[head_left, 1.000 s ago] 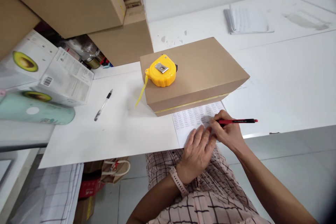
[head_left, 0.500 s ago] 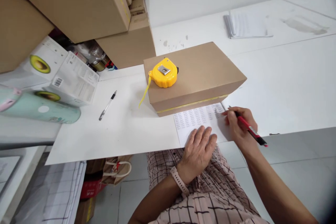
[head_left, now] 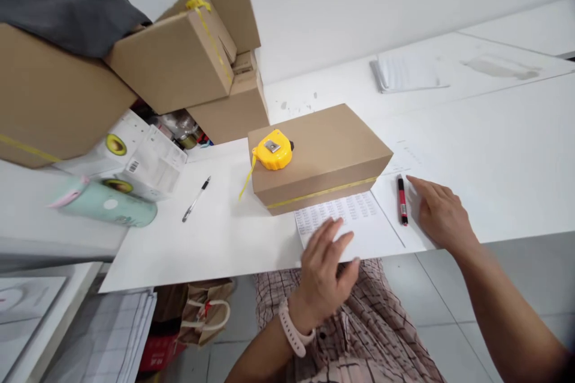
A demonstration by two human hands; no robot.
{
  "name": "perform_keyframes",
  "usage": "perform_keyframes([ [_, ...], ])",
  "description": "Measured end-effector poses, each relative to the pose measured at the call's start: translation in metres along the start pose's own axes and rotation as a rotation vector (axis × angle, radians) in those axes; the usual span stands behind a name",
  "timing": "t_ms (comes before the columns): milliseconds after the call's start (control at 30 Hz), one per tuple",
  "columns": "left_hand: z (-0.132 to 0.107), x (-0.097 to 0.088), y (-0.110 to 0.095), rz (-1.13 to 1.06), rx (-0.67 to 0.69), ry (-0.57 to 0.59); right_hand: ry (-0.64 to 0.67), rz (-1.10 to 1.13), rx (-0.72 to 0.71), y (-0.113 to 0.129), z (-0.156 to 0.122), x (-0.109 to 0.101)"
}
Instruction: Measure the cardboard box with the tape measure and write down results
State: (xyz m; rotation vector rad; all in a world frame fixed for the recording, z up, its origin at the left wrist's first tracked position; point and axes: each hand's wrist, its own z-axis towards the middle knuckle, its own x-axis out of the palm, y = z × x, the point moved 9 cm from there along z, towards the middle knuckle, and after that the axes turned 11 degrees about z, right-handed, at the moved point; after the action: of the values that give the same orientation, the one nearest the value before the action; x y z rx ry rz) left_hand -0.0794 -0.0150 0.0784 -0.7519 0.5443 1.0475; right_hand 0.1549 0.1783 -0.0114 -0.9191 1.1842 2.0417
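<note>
My left hand (head_left: 326,272), a pale pink band on its wrist, is over the lower left of a written sheet of paper (head_left: 372,233). Its fingers are spread and hold nothing. A red and black pen (head_left: 402,200) lies on the white table to the right of the sheet. Just right of that pen is my right hand (head_left: 444,215), holding nothing, its index finger stretched out near the pen's tip. A cardboard box (head_left: 323,149) stands at the sheet's top edge, apparently covering part of it. On the box rests a yellow tape measure (head_left: 274,151).
A clear pen with black ends (head_left: 196,198) lies at left on the table (head_left: 242,239). Beyond it are a mint green bottle (head_left: 112,202), white avocado-print boxes (head_left: 153,158) and stacked cartons (head_left: 175,66). A stack of papers (head_left: 406,72) sits at the back right.
My right hand has let go of the red and black pen, now on the table, and moved right. My left hand has lifted off the sheet. The view has shifted too.
</note>
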Motion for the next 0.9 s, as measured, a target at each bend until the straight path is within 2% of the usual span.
perform_keyframes([
  [100,0.048,-0.061,0.030,0.136,-0.062,-0.290,-0.025,0.036,-0.001,-0.005,-0.001,0.001],
  [167,0.081,-0.082,0.061,0.218,-0.139,-0.359,-0.026,0.052,-0.001,-0.008,0.000,0.001],
  [267,0.123,-0.075,0.111,0.204,-0.294,-0.200,-0.029,0.081,-0.010,-0.009,0.003,0.002],
  [333,0.135,-0.062,0.134,0.151,-0.394,-0.086,-0.044,0.119,-0.024,-0.006,0.003,-0.001],
  [367,0.137,-0.060,0.139,0.118,-0.430,-0.071,-0.060,0.143,-0.027,-0.003,0.003,-0.004],
  [433,0.133,-0.064,0.135,0.002,-0.456,-0.122,-0.164,0.195,-0.001,0.005,-0.001,-0.020],
  [500,0.123,-0.070,0.118,-0.236,-0.430,-0.168,-0.344,0.302,0.085,0.016,-0.010,-0.046],
  [567,0.114,-0.065,0.093,-0.554,-0.404,-0.081,-0.460,0.552,0.211,0.031,-0.018,-0.066],
  [600,0.109,-0.059,0.080,-0.692,-0.405,-0.002,-0.419,0.757,0.264,0.043,-0.018,-0.067],
  [633,0.105,-0.053,0.067,-0.800,-0.412,0.078,-0.321,0.968,0.308,0.060,-0.014,-0.063],
  [733,0.096,-0.041,0.046,-0.939,-0.448,0.227,0.200,1.404,0.292,0.139,0.001,-0.048],
  [800,0.093,-0.038,0.045,-0.966,-0.472,0.254,0.399,1.529,0.260,0.178,0.007,-0.048],
  [900,0.085,-0.038,0.054,-0.993,-0.523,0.248,0.545,1.611,0.281,0.207,0.012,-0.042],
])
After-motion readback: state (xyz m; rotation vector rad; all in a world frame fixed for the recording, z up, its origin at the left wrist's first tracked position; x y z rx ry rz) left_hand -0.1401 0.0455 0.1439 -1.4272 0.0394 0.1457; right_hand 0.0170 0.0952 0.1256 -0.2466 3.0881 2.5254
